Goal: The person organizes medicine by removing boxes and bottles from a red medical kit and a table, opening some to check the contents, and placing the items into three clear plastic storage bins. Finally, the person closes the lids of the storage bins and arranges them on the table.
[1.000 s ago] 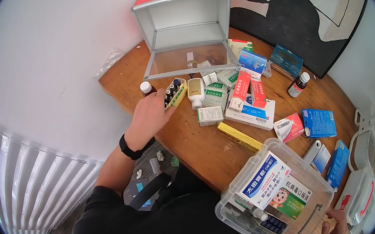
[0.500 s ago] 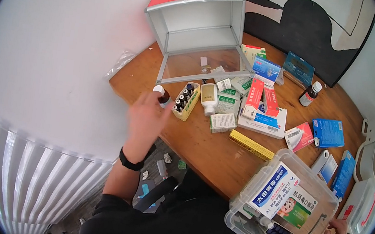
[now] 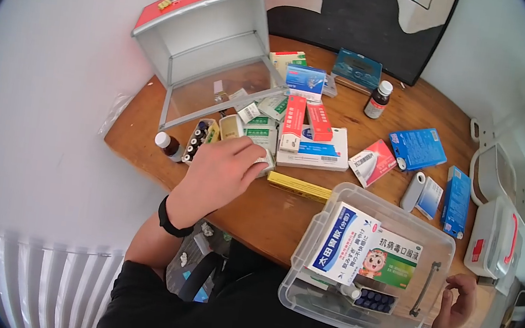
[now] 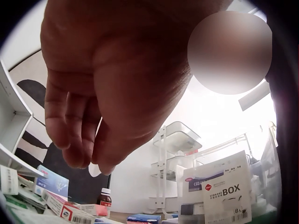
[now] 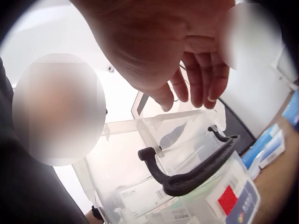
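My left hand (image 3: 218, 175) hangs over the near edge of the medicine pile, fingers bent down loosely with nothing between them. In the head view it partly covers a small white-and-green carton (image 3: 268, 163). Left of it stand a carton of dark vials (image 3: 199, 138), a brown bottle with white cap (image 3: 169, 146) and a white bottle (image 3: 231, 127). My right hand (image 3: 454, 309) holds nothing, its fingers relaxed beside the handled end of a clear plastic bin (image 3: 394, 211). In the right wrist view that hand is above the bin's dark handle (image 5: 196, 172).
A red-topped case (image 3: 203, 3) stands at the back left, its clear flap lowered onto the table. Red cartons (image 3: 292, 123), a long yellow carton (image 3: 299, 186), blue boxes (image 3: 417, 148) and another brown bottle (image 3: 378, 99) spread rightward. A white-lidded container (image 3: 492, 238) sits far right.
My left hand has moved right, from beside the brown bottle and vials to over the small white-and-green carton. My right hand stays by the bin. The head view has turned.
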Available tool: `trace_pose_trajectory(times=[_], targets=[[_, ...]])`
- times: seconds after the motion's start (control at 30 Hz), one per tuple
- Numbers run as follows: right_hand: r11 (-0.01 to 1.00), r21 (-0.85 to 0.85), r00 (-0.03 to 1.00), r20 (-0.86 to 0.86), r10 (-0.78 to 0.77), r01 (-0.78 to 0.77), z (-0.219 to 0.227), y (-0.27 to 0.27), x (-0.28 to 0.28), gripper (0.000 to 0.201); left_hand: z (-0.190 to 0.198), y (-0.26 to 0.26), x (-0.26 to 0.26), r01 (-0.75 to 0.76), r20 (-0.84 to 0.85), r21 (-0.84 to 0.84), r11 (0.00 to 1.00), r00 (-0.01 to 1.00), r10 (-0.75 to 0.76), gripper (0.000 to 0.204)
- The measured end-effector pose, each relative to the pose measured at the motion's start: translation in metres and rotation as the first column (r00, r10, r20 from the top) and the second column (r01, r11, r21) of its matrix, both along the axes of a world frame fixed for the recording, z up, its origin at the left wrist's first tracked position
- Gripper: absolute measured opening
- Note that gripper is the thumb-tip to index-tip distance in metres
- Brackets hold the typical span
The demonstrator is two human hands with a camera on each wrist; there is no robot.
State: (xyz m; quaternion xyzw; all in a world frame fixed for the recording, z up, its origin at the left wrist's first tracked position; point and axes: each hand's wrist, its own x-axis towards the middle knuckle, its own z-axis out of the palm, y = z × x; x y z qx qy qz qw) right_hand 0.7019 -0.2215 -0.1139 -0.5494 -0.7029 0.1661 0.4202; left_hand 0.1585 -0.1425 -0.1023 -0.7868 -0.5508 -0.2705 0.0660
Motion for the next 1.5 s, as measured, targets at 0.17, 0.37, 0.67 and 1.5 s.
trace_pose_trajectory(times=[0.17,0.37,0.67,1.5], targets=[[0.994,-0.005,0.984,-0.138,-0.111,0.111,-0.023,-0.02,0.013,0.02,-0.01,0.025,-0.007,-0.022,-0.058,-0.113,0.993,0.998,0.016,0.021],[0.962,-0.164,0.933,-0.254,-0.255,0.218,-0.086,-0.031,0.019,0.02,-0.001,0.072,0.01,-0.017,-0.121,-0.267,0.963,0.993,-0.016,0.036],[0.941,-0.292,0.9,-0.342,-0.271,0.172,-0.176,-0.054,0.024,0.008,0.007,0.132,0.066,-0.128,-0.379,-0.262,0.957,0.925,0.021,0.05],[0.984,-0.173,0.993,-0.099,-0.065,0.047,-0.264,-0.086,0.071,0.011,0.012,-0.009,-0.033,-0.097,-0.044,-0.291,0.952,0.995,0.088,0.03]])
